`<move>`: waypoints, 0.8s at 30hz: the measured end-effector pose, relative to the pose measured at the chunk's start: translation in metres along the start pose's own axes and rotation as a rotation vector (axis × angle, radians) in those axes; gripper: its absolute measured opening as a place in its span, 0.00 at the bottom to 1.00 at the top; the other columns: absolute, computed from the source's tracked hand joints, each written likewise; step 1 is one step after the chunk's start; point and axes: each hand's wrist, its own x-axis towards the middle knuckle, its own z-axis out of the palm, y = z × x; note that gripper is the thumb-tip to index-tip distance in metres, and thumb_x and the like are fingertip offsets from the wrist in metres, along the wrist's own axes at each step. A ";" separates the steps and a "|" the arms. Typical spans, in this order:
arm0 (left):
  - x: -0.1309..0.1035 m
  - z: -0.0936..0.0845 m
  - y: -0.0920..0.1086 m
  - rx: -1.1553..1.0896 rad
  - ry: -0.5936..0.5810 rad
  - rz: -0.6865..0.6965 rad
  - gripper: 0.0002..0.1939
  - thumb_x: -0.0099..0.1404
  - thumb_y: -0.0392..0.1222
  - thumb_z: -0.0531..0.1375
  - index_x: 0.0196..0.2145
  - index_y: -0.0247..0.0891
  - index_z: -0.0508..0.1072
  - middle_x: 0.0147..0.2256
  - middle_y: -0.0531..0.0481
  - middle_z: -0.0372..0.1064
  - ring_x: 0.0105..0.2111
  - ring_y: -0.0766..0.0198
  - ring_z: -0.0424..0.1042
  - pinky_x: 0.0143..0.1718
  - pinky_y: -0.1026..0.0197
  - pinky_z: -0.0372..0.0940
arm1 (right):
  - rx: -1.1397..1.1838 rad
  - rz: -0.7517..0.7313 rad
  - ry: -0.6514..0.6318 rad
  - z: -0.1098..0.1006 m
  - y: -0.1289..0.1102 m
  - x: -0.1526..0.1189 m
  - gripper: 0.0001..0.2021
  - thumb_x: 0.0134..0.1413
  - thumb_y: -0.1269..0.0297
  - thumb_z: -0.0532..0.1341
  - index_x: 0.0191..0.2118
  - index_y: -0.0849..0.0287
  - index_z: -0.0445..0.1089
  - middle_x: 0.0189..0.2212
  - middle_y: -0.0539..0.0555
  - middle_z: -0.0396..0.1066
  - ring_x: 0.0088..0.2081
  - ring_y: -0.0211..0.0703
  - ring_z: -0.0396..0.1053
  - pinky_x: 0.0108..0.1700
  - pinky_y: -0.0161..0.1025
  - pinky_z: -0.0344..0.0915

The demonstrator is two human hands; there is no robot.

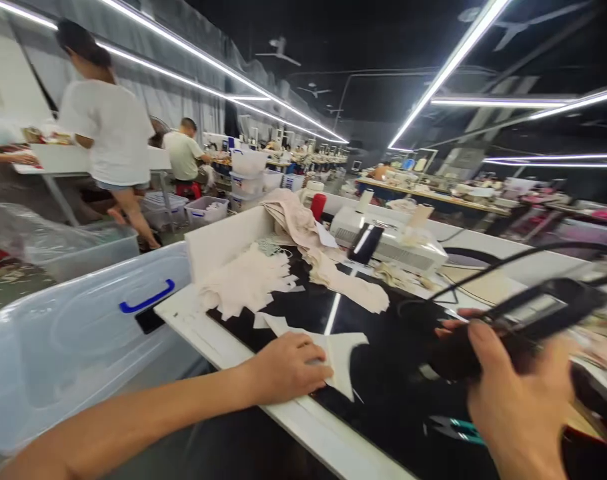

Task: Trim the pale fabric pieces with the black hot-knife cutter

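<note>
My left hand (296,367) rests at the near edge of the glossy black tabletop (383,407). Its fingers are bent and closed on a cream fabric piece (341,360), which lies flat with pointed corners. On the right, my right hand (518,393) is blurred by motion, its thumb and fingers closed round a black corded device (538,320). What kind of device it is, I cannot make out. Teal-handled thread snips (456,430) lie just left of that hand's wrist. Beyond my left hand sits a pile of cut cream fabric pieces (248,277), with a longer fabric strip (351,287) beside it.
A lidded plastic bin (83,320) with a blue handle stands left of the table. A white machine (388,233) and a red thread cone (318,206) are at the back. A black cable (513,257) arches over the right side. Two people (106,127) are at the left.
</note>
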 end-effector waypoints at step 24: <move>0.033 0.002 0.014 -0.227 -0.054 0.095 0.10 0.78 0.34 0.57 0.36 0.37 0.73 0.35 0.50 0.75 0.38 0.62 0.75 0.45 0.60 0.70 | 0.550 0.123 -0.076 0.050 -0.038 -0.050 0.22 0.59 0.54 0.70 0.54 0.49 0.65 0.30 0.45 0.72 0.24 0.39 0.70 0.27 0.40 0.71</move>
